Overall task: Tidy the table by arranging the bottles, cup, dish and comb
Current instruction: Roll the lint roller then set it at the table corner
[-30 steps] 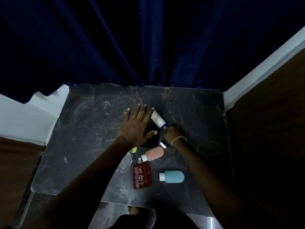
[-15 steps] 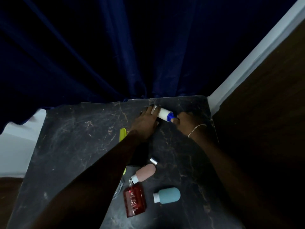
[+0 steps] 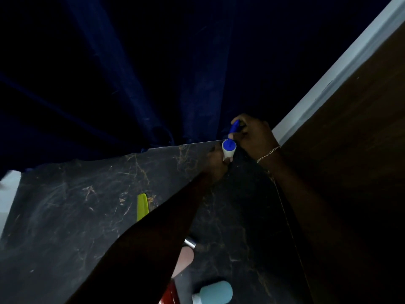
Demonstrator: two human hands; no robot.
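A white bottle (image 3: 228, 151) with a blue flip cap (image 3: 234, 128) stands near the far right corner of the dark marble table (image 3: 76, 205). My left hand (image 3: 215, 165) is wrapped around its body. My right hand (image 3: 255, 137) pinches the raised blue cap. A yellow-green comb (image 3: 142, 206) lies mid-table, partly under my left forearm. Near the front lie a pink bottle (image 3: 184, 260) with a silver cap (image 3: 190, 242), a red bottle (image 3: 169, 292) and a teal bottle (image 3: 215, 291), all partly hidden or cut off. The cup and dish are not visible.
A dark blue curtain (image 3: 131, 84) hangs right behind the table's far edge. A brown wall panel (image 3: 350, 172) with a white strip (image 3: 339, 62) runs along the right side, close to the white bottle.
Both hands carried the white bottle from mid-table toward the far right corner and stood it upright. The blue cap now sticks up in my right hand. The view has tilted and shifted.
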